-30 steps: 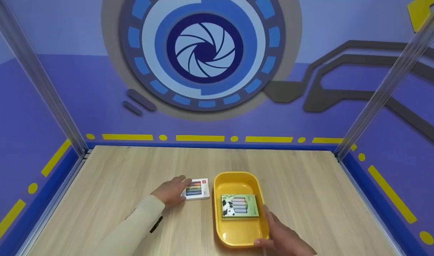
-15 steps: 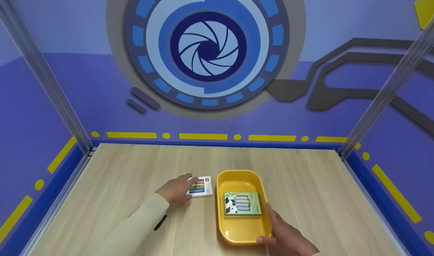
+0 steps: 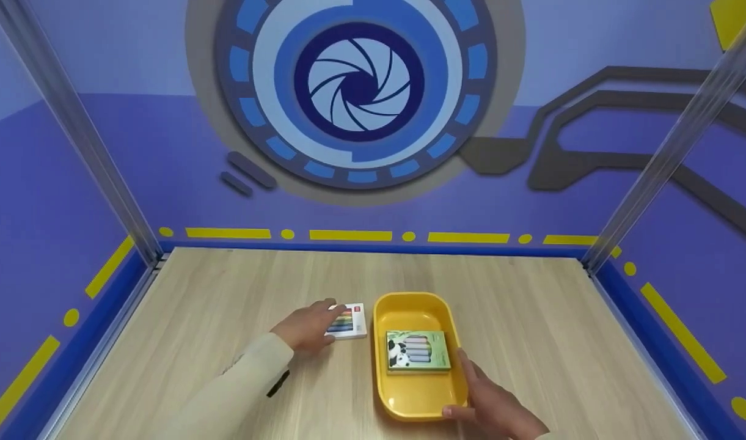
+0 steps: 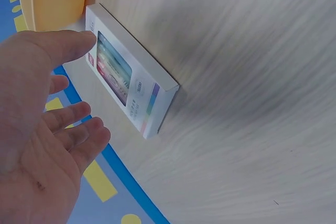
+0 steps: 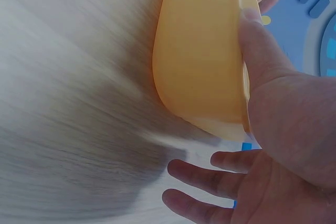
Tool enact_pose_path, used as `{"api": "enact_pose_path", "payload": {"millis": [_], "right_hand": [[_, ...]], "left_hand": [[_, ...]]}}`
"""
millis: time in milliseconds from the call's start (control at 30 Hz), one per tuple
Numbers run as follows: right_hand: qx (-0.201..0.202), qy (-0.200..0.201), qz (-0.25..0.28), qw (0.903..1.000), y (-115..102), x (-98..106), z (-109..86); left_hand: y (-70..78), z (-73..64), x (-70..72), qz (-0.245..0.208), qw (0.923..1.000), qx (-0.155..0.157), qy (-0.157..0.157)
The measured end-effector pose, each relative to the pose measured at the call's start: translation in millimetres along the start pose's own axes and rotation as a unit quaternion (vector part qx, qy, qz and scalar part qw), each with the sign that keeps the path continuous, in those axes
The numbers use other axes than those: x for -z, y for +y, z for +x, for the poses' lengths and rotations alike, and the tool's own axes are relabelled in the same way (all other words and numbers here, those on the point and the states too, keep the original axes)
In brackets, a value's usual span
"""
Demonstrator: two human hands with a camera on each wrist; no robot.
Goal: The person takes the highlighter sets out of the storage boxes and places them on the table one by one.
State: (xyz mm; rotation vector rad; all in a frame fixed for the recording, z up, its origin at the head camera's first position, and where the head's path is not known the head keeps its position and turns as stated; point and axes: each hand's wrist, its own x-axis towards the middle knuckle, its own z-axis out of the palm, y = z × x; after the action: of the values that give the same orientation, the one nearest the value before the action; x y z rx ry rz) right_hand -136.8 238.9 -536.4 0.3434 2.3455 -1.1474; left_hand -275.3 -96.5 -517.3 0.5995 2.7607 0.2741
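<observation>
by the white box (image 3: 355, 322), left hand (image 3: 307, 327), grip wide; against yellow tray (image 3: 416, 396), right hand (image 3: 490, 400) likewise

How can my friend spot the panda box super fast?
On the wooden table, look for the yellow tray. The panda box lies flat inside it. It's green with a panda picture on top, while the white box sits outside the tray.

No word or number could be read. On the white box (image 3: 348, 322), well in from the far edge of the surface (image 3: 256, 275), a red label (image 3: 357, 309) and small print (image 4: 135, 109) were too blurred to make out. Faint marks on the green box (image 3: 418, 351), within the yellow tray (image 3: 418, 398), were equally illegible.
</observation>
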Motion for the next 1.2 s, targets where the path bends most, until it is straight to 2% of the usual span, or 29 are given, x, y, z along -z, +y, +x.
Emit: {"api": "enact_pose_path", "payload": {"millis": [133,267,467,867,1000,1100,1200], "right_hand": [[-0.005,-0.001,0.008,1.0000,0,-1,-0.2],[0.005,0.004,-0.015,0.9999,1,-1,-0.7],[0.022,0.000,-0.025,0.9994,4,0,-2.2],[0.013,0.006,-0.026,0.9996,6,-2,-0.3],[0.040,0.009,-0.053,0.9977,6,-2,-0.4],[0.069,0.020,-0.100,0.9924,4,-1,0.6],[0.081,0.030,-0.133,0.9873,3,1,1.6]], "left_hand": [[3.0,-1.8,1.4,0.008,0.9998,-0.016,0.005],[5.6,-2.0,2.9,0.016,0.9993,-0.033,0.007],[9.3,-0.3,2.5,0.031,0.9985,-0.045,0.010],[13.8,1.7,0.7,0.025,0.9977,-0.062,0.012],[16.5,0.1,1.8,0.025,0.9975,-0.065,0.010],[19.1,-0.4,3.2,0.031,0.9973,-0.065,0.008],[22.4,0.7,4.9,0.039,0.9970,-0.066,0.006]]}}
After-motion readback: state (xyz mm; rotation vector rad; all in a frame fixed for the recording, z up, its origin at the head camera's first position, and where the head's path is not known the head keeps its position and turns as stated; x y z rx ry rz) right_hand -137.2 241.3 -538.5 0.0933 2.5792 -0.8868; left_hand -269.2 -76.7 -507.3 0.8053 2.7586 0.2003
